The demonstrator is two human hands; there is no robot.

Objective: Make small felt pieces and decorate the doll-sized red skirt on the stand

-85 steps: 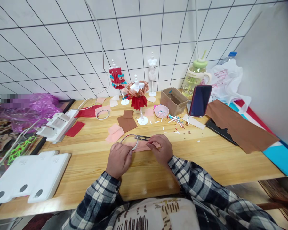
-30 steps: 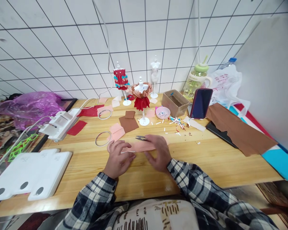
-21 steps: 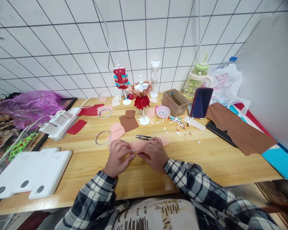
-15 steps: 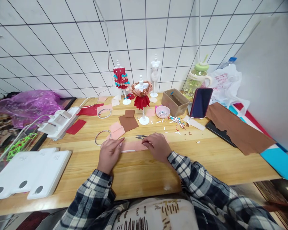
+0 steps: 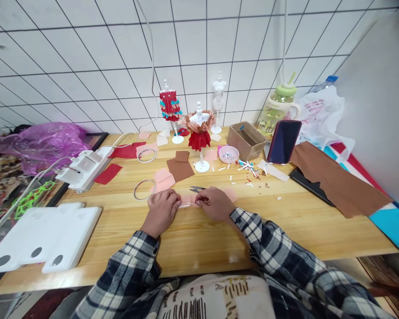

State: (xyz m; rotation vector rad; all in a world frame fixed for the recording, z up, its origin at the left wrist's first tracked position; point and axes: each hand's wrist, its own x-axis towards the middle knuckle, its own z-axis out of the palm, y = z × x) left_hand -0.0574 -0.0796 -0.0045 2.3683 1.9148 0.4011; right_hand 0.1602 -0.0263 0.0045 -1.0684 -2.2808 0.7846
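Observation:
A pink paper strip (image 5: 187, 199) lies across the table before me, with a thin white tape strip (image 5: 186, 205) along its near edge. My left hand (image 5: 162, 212) is closed, fingertips pressed on the left end of the paper. At the other end, the thumb and forefinger of my right hand (image 5: 216, 204) pinch the end of the tape strip. Black thread snips (image 5: 196, 189) lie just beyond, partly covered by my right hand. One tape roll (image 5: 134, 191) rests left of my left hand, beside folded pink paper (image 5: 164, 178).
Small dress-form stands (image 5: 201, 166), one in a red skirt, stand at the back. A pink dish (image 5: 228, 161), cardboard box (image 5: 249, 148), phone (image 5: 283, 141) and drink jug (image 5: 276, 110) are right of them. A power strip (image 5: 86, 169) and white board (image 5: 60, 230) lie left.
The tape roll has gone from my left hand to the table on the left. A white tape strip now shows on the pink paper, and my right hand has come to pinch its end.

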